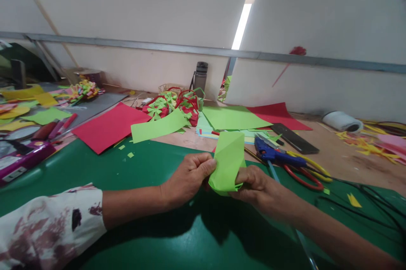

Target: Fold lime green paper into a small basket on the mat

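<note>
A light green paper piece (226, 160), bent round at its lower end, is held up above the green mat (152, 236). My left hand (190, 177) is closed on its left edge, thumb pressed against the paper. On the right, my right hand (260, 189) pinches the lower right side, its fingertips partly hidden by the paper. Just beyond lies a blue glue gun (275, 153), with scissors (309, 177) with red and yellow handles beside it. A light green strip (160, 126) and a red sheet (109, 128) lie to the left.
Red and green paper baskets (188, 107) stand near a dark bottle (200, 77) at the back. Green sheets (233, 117) and a black phone (294, 139) lie right of them. Black cable (358, 210) crosses the right side. A purple tool (25, 162) sits far left.
</note>
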Demonstrator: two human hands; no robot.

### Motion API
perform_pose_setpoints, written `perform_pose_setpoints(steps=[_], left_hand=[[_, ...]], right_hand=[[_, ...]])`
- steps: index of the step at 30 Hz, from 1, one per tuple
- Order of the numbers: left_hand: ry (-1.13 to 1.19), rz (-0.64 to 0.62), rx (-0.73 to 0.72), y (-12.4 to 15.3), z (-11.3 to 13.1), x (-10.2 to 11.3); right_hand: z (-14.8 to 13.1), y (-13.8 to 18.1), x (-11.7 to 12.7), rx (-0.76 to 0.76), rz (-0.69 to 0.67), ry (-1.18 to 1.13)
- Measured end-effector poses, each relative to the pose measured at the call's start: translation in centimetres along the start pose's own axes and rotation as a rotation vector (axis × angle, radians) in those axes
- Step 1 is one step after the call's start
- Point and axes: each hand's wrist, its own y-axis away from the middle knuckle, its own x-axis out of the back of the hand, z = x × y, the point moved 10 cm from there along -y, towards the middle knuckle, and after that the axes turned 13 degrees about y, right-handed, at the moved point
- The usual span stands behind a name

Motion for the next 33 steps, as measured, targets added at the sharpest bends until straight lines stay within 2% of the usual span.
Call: perform_pose_setpoints(steps=[5,18,24,33], left_hand=[[-0.037,0.013,-0.02,0.0,0.1,0.4],[-0.005,0.05,0.021,0.2,-0.4,1.1],[-0.034,0.023,0.032,0.5,-0.7,0.8],[-0.104,0.001,0.043,0.8,-0.1,0.1]], right_hand=[[0.1,-0.2,0.4,0.038,0.013,-0.01],[1.0,0.2,1.7,0.01,0.059,-0.072],[1.0,0.1,1.5,0.006,0.036,-0.161],[0.7,0.2,1.1,0.034,0.004,-0.121]])
